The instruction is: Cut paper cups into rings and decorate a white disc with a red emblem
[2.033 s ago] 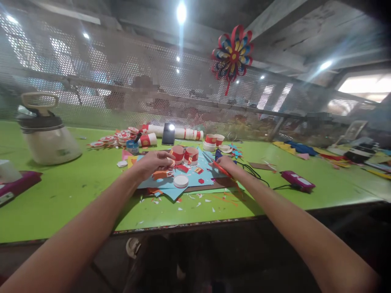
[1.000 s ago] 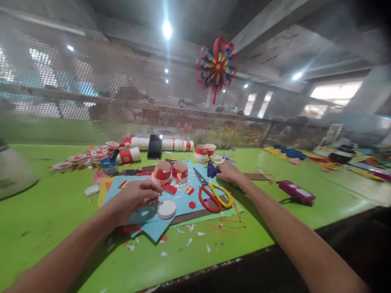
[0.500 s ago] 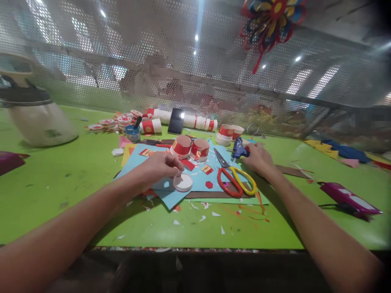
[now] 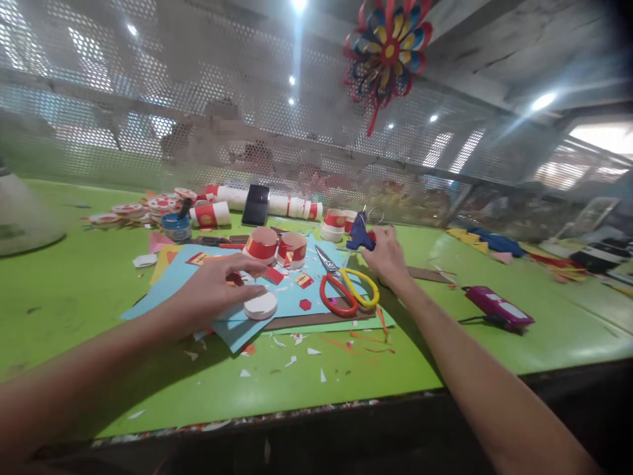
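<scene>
My right hand (image 4: 387, 256) is closed on a blue hot glue gun (image 4: 360, 233), its nozzle pointing up. My left hand (image 4: 217, 284) is open, thumb and fingers apart, over the blue paper sheets. Its thumb tip is at the rim of a white paper disc (image 4: 260, 306); I cannot tell whether they touch. Beyond that hand stand two cut red-and-white paper cups, a left cup (image 4: 261, 245) and a right cup (image 4: 291, 251). Scissors (image 4: 341, 280) with one red and one yellow handle lie on the sheets between my hands.
White-and-red cup tubes (image 4: 291, 206) lie at the back with a phone (image 4: 256, 204) against them. A blue jar (image 4: 177, 225) and decorated paper discs (image 4: 161, 206) are at left. A purple device (image 4: 499, 308) lies at right. Paper scraps litter the green table (image 4: 386, 376).
The view has swung to the right. My left hand has gone from a near pinch to spread fingers by the disc. In my right hand the glue gun now points more upward.
</scene>
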`<state>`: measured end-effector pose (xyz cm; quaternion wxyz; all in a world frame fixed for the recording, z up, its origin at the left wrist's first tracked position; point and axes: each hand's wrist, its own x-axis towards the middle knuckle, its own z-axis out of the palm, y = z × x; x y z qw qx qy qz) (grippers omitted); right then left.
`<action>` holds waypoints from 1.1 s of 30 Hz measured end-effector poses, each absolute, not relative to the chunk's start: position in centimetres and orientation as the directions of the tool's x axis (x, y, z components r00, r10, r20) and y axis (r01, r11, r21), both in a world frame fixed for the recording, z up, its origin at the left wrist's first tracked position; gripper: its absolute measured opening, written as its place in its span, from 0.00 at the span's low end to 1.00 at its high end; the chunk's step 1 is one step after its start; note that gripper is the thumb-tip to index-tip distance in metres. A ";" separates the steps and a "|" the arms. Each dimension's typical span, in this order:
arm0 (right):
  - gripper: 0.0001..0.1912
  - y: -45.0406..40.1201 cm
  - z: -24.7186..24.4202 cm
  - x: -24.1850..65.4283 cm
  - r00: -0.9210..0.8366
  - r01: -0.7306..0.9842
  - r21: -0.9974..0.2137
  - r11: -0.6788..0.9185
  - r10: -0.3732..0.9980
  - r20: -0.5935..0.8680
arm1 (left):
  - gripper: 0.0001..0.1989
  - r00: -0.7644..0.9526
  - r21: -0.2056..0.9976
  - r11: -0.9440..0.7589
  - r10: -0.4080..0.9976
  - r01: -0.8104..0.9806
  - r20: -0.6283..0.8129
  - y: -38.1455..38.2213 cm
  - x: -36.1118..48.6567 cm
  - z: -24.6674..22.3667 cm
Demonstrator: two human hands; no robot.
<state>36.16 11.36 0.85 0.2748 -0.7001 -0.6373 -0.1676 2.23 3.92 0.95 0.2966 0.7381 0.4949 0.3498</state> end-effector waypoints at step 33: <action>0.26 3.2 4.3 29.2 -0.555 0.632 -0.720 0.287 0.816 -0.161 | 0.17 0.516 0.773 -0.416 0.846 0.479 0.135 3.5 1.3 -1.1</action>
